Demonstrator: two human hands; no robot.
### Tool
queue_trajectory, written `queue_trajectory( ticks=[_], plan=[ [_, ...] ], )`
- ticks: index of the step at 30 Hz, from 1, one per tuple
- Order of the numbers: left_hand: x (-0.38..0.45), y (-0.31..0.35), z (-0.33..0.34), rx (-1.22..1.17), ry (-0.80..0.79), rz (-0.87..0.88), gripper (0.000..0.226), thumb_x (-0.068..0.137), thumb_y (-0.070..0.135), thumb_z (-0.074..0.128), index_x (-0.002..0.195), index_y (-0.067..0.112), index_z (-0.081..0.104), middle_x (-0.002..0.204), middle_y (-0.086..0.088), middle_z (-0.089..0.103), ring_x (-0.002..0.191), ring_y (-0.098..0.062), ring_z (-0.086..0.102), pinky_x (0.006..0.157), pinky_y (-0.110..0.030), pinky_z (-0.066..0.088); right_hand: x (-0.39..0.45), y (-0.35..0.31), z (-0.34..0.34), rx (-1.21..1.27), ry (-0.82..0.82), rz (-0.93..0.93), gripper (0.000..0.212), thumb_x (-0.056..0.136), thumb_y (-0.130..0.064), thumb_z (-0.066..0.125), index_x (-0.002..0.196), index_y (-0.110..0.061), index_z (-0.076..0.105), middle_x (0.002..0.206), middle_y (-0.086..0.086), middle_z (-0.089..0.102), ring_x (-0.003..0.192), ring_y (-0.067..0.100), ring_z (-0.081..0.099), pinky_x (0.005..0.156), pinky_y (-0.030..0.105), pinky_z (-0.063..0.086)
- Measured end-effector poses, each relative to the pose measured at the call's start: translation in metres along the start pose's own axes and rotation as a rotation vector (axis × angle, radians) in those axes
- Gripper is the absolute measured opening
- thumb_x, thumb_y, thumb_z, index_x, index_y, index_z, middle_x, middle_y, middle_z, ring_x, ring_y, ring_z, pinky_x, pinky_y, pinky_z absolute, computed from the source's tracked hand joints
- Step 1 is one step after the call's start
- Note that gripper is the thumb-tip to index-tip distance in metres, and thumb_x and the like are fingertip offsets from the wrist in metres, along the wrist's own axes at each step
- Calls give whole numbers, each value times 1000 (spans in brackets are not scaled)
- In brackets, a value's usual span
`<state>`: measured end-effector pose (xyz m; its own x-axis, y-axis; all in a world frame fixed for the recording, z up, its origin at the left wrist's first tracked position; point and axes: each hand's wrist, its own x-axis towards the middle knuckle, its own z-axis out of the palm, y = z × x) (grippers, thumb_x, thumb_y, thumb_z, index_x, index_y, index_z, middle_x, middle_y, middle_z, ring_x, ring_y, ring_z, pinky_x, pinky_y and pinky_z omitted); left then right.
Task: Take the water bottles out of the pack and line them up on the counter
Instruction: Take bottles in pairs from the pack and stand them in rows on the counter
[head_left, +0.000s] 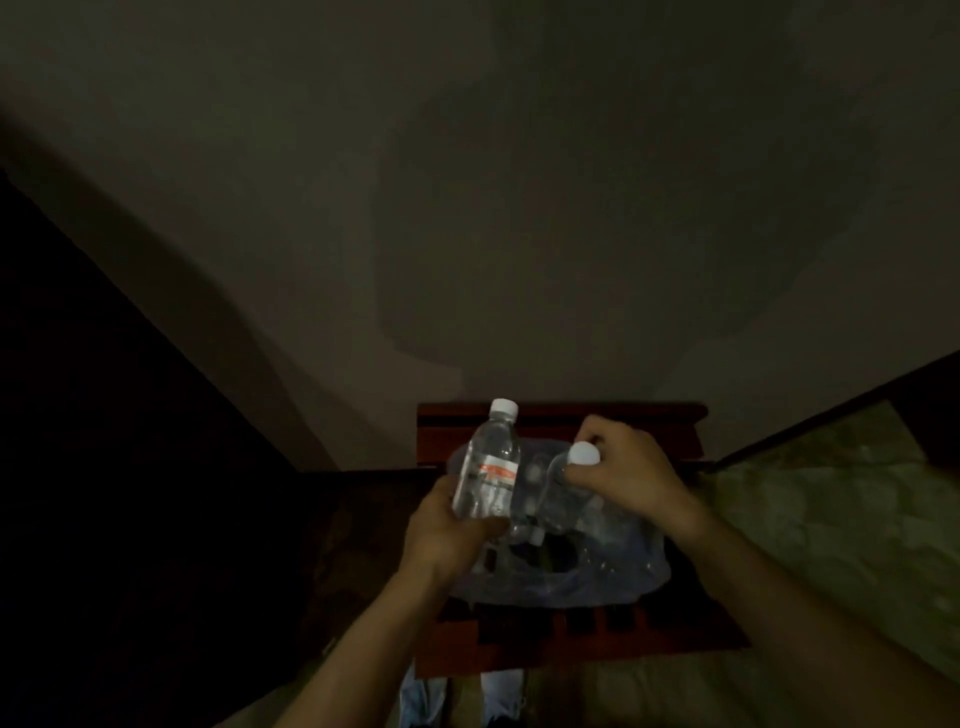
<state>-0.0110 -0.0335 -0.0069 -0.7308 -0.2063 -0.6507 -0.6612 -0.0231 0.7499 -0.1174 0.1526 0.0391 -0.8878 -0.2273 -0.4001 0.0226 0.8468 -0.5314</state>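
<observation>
The scene is dim. My left hand (447, 530) grips the lower part of a clear water bottle (488, 467) with a white cap and an orange-marked label, holding it tilted above the pack. My right hand (623, 470) curls around the top of a second bottle (563, 483), whose white cap shows at my fingertips; its body still sits in the pack. The pack (587, 577) is torn, crinkled clear plastic wrap lying on a dark red wooden stand (561, 421). More bottles inside the wrap are faint and hard to make out.
The wooden stand has a slatted front (582, 631) and stands against a plain wall. A pale patterned surface (841, 509) lies to the right. A dark panel fills the left side. Pale trouser legs (457, 696) show below the stand.
</observation>
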Motion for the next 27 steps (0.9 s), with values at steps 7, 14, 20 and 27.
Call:
queue_trajectory(
  ticks=[7,14,20,27],
  plan=[
    [-23,43,-24,9,65,239,63,72,14,84,125,31,54,105,8,69,97,-16,70,84,-46,60,-25,-70,-41,193,190,-166,21,72,-21,79,82,-21,62,80,-4,66,76,14,66,63,32,56],
    [-64,65,-52,-19,174,455,64,68,27,87,117,47,51,106,20,66,95,3,65,83,-32,60,-66,-130,-63,232,372,-324,18,70,-25,79,81,-21,65,74,-9,66,69,5,63,63,32,54],
    [-125,66,-71,-5,344,569,64,64,38,85,100,68,41,95,38,62,86,24,58,79,-24,57,-109,-169,-63,262,411,-446,20,66,-30,80,75,-21,64,69,-7,66,68,11,63,65,42,55],
    [-204,43,-123,38,489,613,69,64,31,84,112,54,40,96,27,61,95,2,66,86,-38,60,-171,-223,-39,269,318,-616,20,72,-33,78,79,-19,66,70,-5,65,67,11,60,62,35,50]
  ],
)
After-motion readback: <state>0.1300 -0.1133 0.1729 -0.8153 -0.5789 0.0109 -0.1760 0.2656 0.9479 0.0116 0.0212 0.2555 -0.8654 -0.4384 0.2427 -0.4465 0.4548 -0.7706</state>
